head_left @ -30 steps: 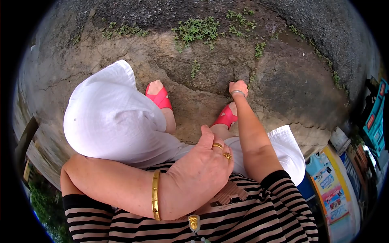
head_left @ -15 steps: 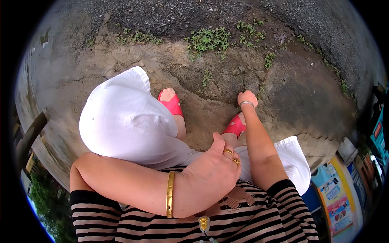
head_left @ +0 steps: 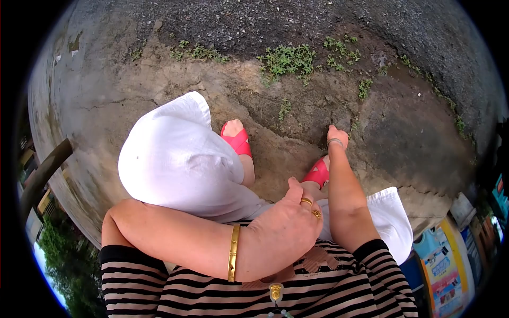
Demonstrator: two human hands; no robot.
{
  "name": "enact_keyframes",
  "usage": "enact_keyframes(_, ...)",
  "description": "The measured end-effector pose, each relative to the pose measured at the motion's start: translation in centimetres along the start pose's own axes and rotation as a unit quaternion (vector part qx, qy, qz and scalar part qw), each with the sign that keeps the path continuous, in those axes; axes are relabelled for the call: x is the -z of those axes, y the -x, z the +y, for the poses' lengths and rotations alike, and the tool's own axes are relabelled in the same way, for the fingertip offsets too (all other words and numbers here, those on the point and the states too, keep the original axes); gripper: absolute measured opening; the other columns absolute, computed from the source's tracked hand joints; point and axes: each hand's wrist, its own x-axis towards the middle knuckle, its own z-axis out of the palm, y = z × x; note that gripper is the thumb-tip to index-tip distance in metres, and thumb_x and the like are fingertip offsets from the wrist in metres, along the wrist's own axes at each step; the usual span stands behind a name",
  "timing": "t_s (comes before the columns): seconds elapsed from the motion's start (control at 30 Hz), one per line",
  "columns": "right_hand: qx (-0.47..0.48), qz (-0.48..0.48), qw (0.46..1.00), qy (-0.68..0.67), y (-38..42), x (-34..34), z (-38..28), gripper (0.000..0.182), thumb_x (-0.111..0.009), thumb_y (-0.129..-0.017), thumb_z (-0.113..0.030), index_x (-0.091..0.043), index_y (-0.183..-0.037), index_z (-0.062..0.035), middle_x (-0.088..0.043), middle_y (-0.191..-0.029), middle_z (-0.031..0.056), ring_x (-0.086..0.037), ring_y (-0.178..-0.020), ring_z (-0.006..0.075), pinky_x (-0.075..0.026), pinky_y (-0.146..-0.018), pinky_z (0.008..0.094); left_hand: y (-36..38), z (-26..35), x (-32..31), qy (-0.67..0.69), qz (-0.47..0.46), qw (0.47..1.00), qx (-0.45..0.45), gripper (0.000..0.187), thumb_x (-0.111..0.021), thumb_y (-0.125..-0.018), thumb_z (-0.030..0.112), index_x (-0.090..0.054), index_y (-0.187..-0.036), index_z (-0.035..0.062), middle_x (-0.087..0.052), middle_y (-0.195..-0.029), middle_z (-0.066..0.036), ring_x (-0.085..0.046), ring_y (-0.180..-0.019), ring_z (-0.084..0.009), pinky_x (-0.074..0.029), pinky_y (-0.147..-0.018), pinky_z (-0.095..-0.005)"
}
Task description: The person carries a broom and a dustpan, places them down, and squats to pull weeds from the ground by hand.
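Note:
My left hand (head_left: pixel 285 233) lies across my lap, by the white trousers (head_left: pixel 180 159) and close to my right forearm. Its thumb points up and its ringed fingers curl down out of sight, so anything inside is hidden. A gold bangle (head_left: pixel 233 253) circles that wrist. Low over the ground, just beyond the red sandal (head_left: pixel 317 172) on my right foot, is my right hand (head_left: pixel 338 138). Its fingers are pressed together; whatever they may hold is too small to make out. A silver bracelet (head_left: pixel 335 142) sits on this wrist. My other red sandal (head_left: pixel 237 140) stands to the left.
Cracked, damp concrete (head_left: pixel 175 79) spreads around my feet. Small green weeds (head_left: pixel 289 61) grow along its border with the dark gravel (head_left: pixel 238 24). A dark curved bar (head_left: pixel 50 169) stands at left. A printed colourful panel (head_left: pixel 444 265) is at lower right.
The whole view has shifted, so everything appears a little further right and mostly lower. My right hand has turned slightly, with a fingertip now showing at its upper left. My left hand stays in my lap.

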Motion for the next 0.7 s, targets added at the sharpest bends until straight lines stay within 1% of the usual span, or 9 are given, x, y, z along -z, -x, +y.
enact_keyframes(0.03, -0.011, 0.005, 0.998, -0.062, -1.7, -1.6, 1.0, 0.041, -0.059, -0.074, -0.038, -0.068, -0.081, 0.0012, -0.067, -0.073, 0.0133, -0.064, -0.074, 0.0241, -0.048, -0.073, 0.0342, 0.0, 0.0, 0.1, 0.0, -0.005, 1.0, -0.002, 0.04, -0.048, -0.081, 0.018, -0.058, -0.115, 0.0005, -0.063, -0.095, -0.009, -0.057, -0.095, -0.0249, -0.034, -0.095, -0.0469)
enact_keyframes(0.1, -0.066, -0.047, 0.985, -0.155, 0.2, 0.3, -0.1, 0.034, -0.061, -0.075, -0.033, -0.063, -0.069, 0.001, -0.061, -0.061, 0.009, -0.059, -0.058, 0.021, -0.046, -0.062, 0.033, 0.0, 0.0, -0.1, 0.008, -0.001, 1.0, 0.005, 0.04, -0.048, -0.081, 0.018, -0.057, -0.116, 0.0004, -0.063, -0.094, -0.009, -0.057, -0.094, -0.0249, -0.034, -0.095, -0.0465)
enact_keyframes(0.17, -0.096, -0.06, 0.975, -0.189, 1.2, 1.2, -0.8, 0.031, -0.062, -0.074, -0.029, -0.059, -0.065, 0.0002, -0.059, -0.059, 0.0089, -0.056, -0.053, 0.0193, -0.045, -0.055, 0.0322, 0.0, 0.0, -0.2, 0.009, 0.004, 1.0, 0.013, 0.04, -0.048, -0.081, 0.018, -0.057, -0.116, 0.0004, -0.063, -0.093, -0.009, -0.057, -0.094, -0.0249, -0.034, -0.095, -0.0462)
enact_keyframes(0.3, -0.05, -0.084, 0.972, -0.214, 1.3, 1.1, -0.4, 0.03, -0.061, -0.075, -0.027, -0.059, -0.065, 0.0009, -0.058, -0.057, 0.0094, -0.055, -0.049, 0.0188, -0.044, -0.049, 0.032, 0.0, 0.1, -0.2, 0.008, 0.003, 1.0, 0.015, 0.039, -0.048, -0.082, 0.017, -0.057, -0.116, 0.0005, -0.063, -0.093, -0.009, -0.057, -0.094, -0.0249, -0.034, -0.095, -0.0463)
enact_keyframes(0.33, -0.05, -0.095, 0.981, -0.163, 1.3, 1.4, -0.7, 0.036, -0.062, -0.077, -0.033, -0.063, -0.068, 0.0016, -0.063, -0.062, 0.0095, -0.06, -0.057, 0.0198, -0.047, -0.061, 0.0335, 0.0, 0.0, -0.1, 0.009, -0.002, 1.0, 0.014, 0.039, -0.048, -0.082, 0.017, -0.057, -0.116, 0.0006, -0.063, -0.093, -0.009, -0.057, -0.094, -0.0249, -0.034, -0.095, -0.0464)
enact_keyframes(0.43, -0.065, -0.067, 0.985, -0.148, 2.0, 1.8, -1.3, 0.034, -0.063, -0.076, -0.031, -0.061, -0.065, 0.0013, -0.06, -0.057, 0.0092, -0.058, -0.051, 0.0193, -0.046, -0.055, 0.0328, 0.0, 0.0, 0.0, 0.009, 0.003, 1.0, 0.024, 0.04, -0.048, -0.082, 0.017, -0.056, -0.118, 0.0007, -0.063, -0.095, -0.01, -0.057, -0.095, -0.0255, -0.034, -0.096, -0.0474)
enact_keyframes(0.53, -0.086, -0.069, 0.946, -0.305, 0.5, -0.8, 0.0, 0.031, -0.063, -0.075, -0.028, -0.059, -0.062, -0.0001, -0.057, -0.054, 0.0083, -0.054, -0.046, 0.0188, -0.043, -0.048, 0.032, 0.1, 0.0, 0.1, 0.004, -0.02, 1.0, 0.016, 0.043, -0.049, -0.082, 0.02, -0.055, -0.12, 0.0006, -0.063, -0.099, -0.011, -0.057, -0.097, -0.0263, -0.034, -0.096, -0.0481)
enact_keyframes(0.57, -0.095, -0.064, 0.937, -0.329, 1.1, -0.4, -0.4, 0.027, -0.062, -0.076, -0.024, -0.054, -0.059, -0.0047, -0.05, -0.052, 0.0057, -0.047, -0.043, 0.0171, -0.039, -0.045, 0.0308, 0.1, -0.2, 0.1, 0.006, -0.015, 1.0, 0.01, 0.044, -0.049, -0.082, 0.021, -0.055, -0.12, 0.0006, -0.063, -0.1, -0.011, -0.057, -0.097, -0.0266, -0.034, -0.097, -0.0483)
enact_keyframes(0.7, -0.05, -0.05, 0.904, -0.422, 0.4, -1.3, -1.1, 0.025, -0.061, -0.077, -0.022, -0.059, -0.068, 0.0012, -0.057, -0.058, 0.007, -0.053, -0.045, 0.0157, -0.043, -0.044, 0.029, 0.5, -0.4, 0.3, 0.017, -0.007, 1.0, -0.001, 0.047, -0.051, -0.08, 0.025, -0.054, -0.12, 0.0004, -0.062, -0.102, -0.012, -0.057, -0.099, -0.0275, -0.033, -0.097, -0.0489)
